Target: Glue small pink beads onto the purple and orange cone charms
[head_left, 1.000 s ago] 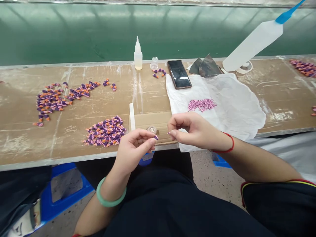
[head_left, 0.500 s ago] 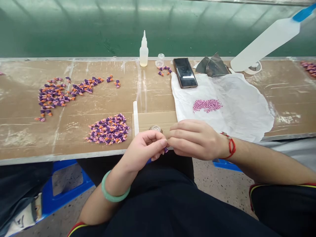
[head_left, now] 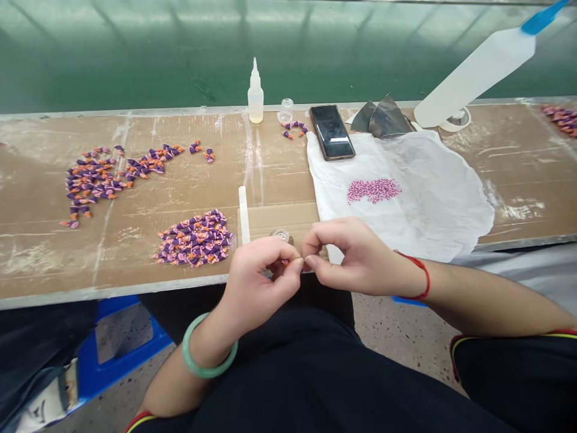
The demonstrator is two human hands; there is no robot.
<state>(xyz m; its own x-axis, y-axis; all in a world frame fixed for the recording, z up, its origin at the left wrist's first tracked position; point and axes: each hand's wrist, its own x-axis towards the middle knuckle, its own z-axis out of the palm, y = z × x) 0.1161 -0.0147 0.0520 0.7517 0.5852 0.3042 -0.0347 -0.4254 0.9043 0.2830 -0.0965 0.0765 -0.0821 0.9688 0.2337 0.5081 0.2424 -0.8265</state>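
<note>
My left hand point(head_left: 261, 273) and my right hand point(head_left: 345, 252) meet fingertip to fingertip at the near edge of the cardboard-covered bench point(head_left: 135, 204). The left fingers pinch a tiny purple and orange piece point(head_left: 285, 262), mostly hidden. The right thumb and forefinger are pinched against it; what they hold is too small to make out. Just behind the hands sits a small clear cap point(head_left: 280, 235). A heap of purple-orange pieces point(head_left: 195, 239) lies left of my hands. Small pink beads point(head_left: 373, 190) lie on a white sheet point(head_left: 433, 198) to the right.
A second spread of purple-orange pieces point(head_left: 103, 177) lies far left. At the back stand a glue bottle point(head_left: 255, 96), a small clear cup point(head_left: 285, 111), a phone point(head_left: 332, 132), grey foil scraps point(head_left: 381, 117) and a big white squeeze bottle point(head_left: 478, 69). A white stick point(head_left: 244, 214) lies mid-bench. Blue stools stand below.
My hands were apart a second ago, then came together at the bench edge. They stay joined now, with the right fingers raised into a pinch on the piece.
</note>
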